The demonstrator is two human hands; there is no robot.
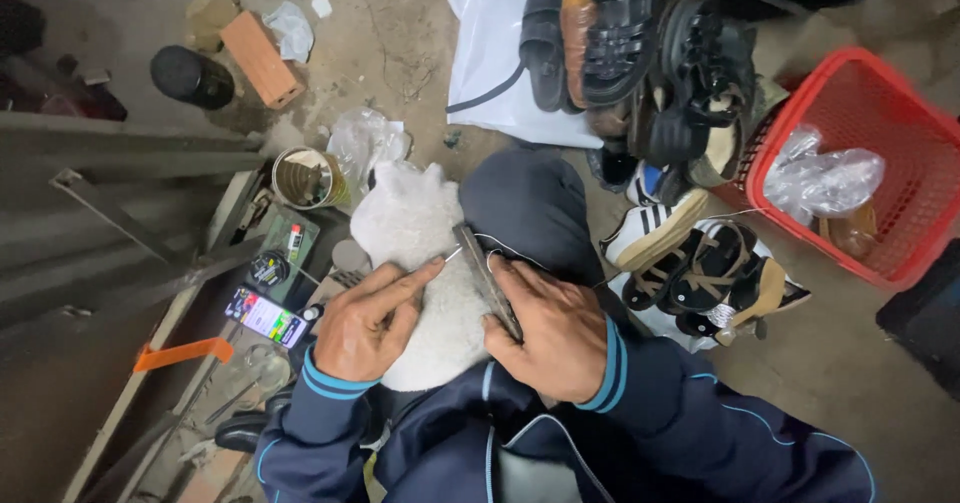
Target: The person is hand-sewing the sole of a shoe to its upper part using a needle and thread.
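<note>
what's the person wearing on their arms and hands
Both hands, left hand and right hand, are bare, with no gloves. The arms wear dark navy track-jacket sleeves with ribbed cuffs edged in light blue stripes.

Lit phone screen [266, 317] (multicoloured) lower left, clear plastic bag [826, 181] in red basket [905, 253]

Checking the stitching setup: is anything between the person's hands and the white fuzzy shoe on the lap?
Nothing visible. The left hand rests on the white fuzzy shoe; the right hand grips its dark sole.
</note>
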